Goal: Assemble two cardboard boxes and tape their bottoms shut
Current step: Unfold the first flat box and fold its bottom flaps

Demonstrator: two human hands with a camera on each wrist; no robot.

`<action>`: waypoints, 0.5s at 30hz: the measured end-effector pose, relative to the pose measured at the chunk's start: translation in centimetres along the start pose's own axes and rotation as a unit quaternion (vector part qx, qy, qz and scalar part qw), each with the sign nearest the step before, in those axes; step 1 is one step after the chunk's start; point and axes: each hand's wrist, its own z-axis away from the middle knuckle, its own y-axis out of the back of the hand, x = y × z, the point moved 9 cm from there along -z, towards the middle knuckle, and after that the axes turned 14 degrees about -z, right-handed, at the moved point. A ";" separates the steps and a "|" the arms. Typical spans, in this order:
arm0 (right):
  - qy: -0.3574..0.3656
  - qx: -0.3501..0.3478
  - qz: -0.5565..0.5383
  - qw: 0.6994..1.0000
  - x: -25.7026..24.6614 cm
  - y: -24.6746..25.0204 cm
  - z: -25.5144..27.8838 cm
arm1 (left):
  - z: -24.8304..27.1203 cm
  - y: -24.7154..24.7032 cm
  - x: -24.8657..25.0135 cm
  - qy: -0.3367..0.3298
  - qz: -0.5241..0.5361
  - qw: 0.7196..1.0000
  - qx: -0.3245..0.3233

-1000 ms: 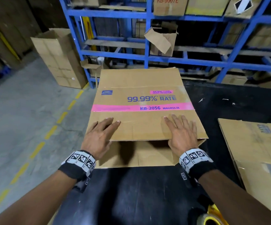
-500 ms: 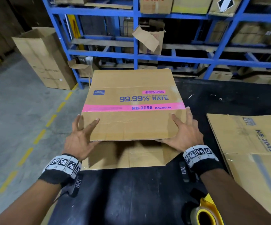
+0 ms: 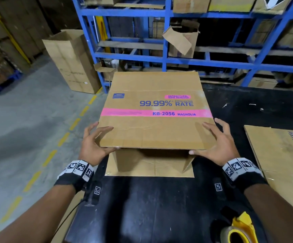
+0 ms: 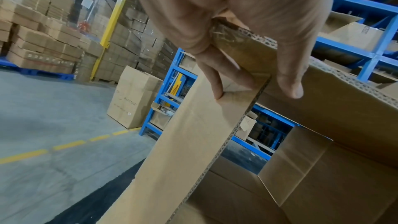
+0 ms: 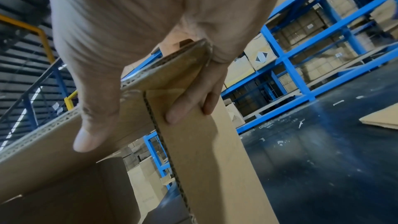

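A brown cardboard box (image 3: 152, 130) with a pink stripe and "KB-2056 MAGNOLIA" print lies on its side on the black table (image 3: 151, 207), partly opened, its near end gaping toward me. My left hand (image 3: 98, 139) grips the near left corner, thumb (image 4: 290, 88) inside under the top flap and fingers (image 4: 217, 89) on the side flap. At the near right corner my right hand (image 3: 219, 144) grips the same way, thumb (image 5: 90, 139) under the top flap, fingers (image 5: 189, 105) on the side flap. A second box (image 3: 282, 155) lies flat at the right.
A yellow tape dispenser (image 3: 238, 230) sits at the table's near right edge. Blue shelving (image 3: 177, 60) with cartons stands right behind the table. A tall open carton (image 3: 72, 62) stands on the grey floor to the left, by a dashed yellow line (image 3: 63, 139).
Both hands left the top panel, where they lay flat, and took hold of the near corners. The flat box has opened up: its top panel rose and the side flaps stand.
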 end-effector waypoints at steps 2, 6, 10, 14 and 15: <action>0.005 -0.002 -0.023 1.000 0.0 -0.3 0.1 | 0.3 0.4 -0.3 0.012 0.014 1.000 0.015; 0.015 -0.015 -0.083 0.996 -0.2 -1.6 0.8 | 0.9 1.5 -1.5 0.015 0.016 0.999 0.038; 0.004 0.020 -0.185 0.983 0.1 -1.6 1.9 | 1.0 1.4 -2.3 0.028 0.038 0.999 0.022; -0.055 0.055 -0.311 0.947 3.1 -1.5 3.7 | 2.2 0.4 -5.4 0.102 0.092 0.990 0.029; -0.067 0.066 -0.323 0.942 4.1 -1.6 4.1 | 3.0 -0.3 -5.8 0.118 0.091 0.988 0.027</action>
